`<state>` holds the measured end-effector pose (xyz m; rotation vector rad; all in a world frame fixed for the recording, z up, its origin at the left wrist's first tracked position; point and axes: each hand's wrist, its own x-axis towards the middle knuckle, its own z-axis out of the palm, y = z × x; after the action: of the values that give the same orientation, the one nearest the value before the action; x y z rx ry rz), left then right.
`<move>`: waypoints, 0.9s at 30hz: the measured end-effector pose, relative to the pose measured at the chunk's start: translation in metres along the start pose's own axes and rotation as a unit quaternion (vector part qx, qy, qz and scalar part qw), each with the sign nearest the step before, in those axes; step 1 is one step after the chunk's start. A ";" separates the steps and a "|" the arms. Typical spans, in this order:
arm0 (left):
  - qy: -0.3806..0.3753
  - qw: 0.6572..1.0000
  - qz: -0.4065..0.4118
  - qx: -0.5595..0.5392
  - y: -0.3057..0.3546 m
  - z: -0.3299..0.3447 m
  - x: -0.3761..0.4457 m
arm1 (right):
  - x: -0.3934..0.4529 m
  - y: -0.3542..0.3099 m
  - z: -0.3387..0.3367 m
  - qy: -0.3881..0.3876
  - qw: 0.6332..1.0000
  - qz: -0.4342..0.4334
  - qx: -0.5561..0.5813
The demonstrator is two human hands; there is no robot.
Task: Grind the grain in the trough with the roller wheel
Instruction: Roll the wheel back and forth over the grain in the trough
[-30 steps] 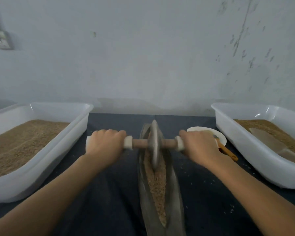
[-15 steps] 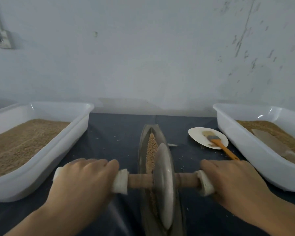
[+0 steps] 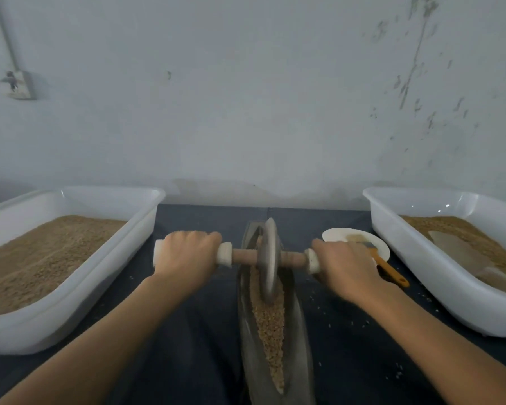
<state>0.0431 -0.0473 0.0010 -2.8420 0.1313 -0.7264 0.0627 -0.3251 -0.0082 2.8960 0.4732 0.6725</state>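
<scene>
A long, narrow metal trough [image 3: 300, 346] lies lengthwise on the dark table, filled with tan grain [image 3: 270, 325]. The grey metal roller wheel [image 3: 268, 258] stands upright in the trough's far part, on a wooden axle with white end grips. My left hand [image 3: 187, 258] grips the left handle and my right hand [image 3: 345, 266] grips the right handle, both arms stretched forward. The wheel's bottom edge sits in the grain.
A white tub [image 3: 79, 290] of grain stands at the left. Another white tub [image 3: 450, 290] with grain and a scoop stands at the right. A small white plate [image 3: 342, 233] holds an orange-handled brush [image 3: 390, 268] behind my right hand. Loose grains dot the table.
Half a second ago the wheel was at the trough's near part, close to me. Both hands have pushed it away to the far part, uncovering the grain in the near part.
</scene>
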 end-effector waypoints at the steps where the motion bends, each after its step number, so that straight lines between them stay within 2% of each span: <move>1: 0.000 1.000 0.007 -0.005 -0.001 -0.005 -0.017 | -0.016 0.001 -0.007 -0.004 1.000 -0.025 -0.009; 4: 0.052 0.995 0.072 -0.040 -0.003 -0.024 -0.072 | -0.064 0.003 -0.037 0.033 0.993 -0.114 0.000; 5: 0.079 0.991 0.095 -0.052 -0.005 -0.031 -0.086 | -0.076 0.004 -0.045 0.052 0.990 -0.128 0.004; 7: 0.089 0.988 0.107 -0.059 -0.010 -0.039 -0.099 | -0.087 0.007 -0.052 0.035 0.991 -0.131 0.006; 10: 0.028 0.996 0.085 -0.013 -0.009 -0.034 -0.082 | -0.074 0.003 -0.042 -0.030 0.994 -0.100 -0.015; 12: 0.022 0.998 0.061 0.026 -0.006 -0.008 -0.054 | -0.047 0.002 -0.024 -0.005 0.997 -0.063 -0.047; 16: 0.012 0.999 -0.017 -0.034 -0.009 0.027 0.011 | 0.017 -0.004 -0.006 0.037 0.996 -0.022 -0.074; 20: 0.007 0.999 -0.029 -0.044 -0.009 0.027 0.013 | 0.027 -0.008 -0.012 0.015 0.998 -0.007 -0.061; 24: -0.021 1.000 0.020 -0.010 -0.010 -0.003 -0.049 | -0.035 -0.005 -0.027 -0.014 0.996 -0.068 -0.050; 27: 0.024 0.993 0.110 -0.021 -0.011 -0.041 -0.088 | -0.079 0.003 -0.049 0.047 0.991 -0.129 -0.004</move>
<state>-0.0535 -0.0317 -0.0019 -2.7894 0.4648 -0.7511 -0.0257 -0.3512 0.0038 2.7354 0.8351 0.7668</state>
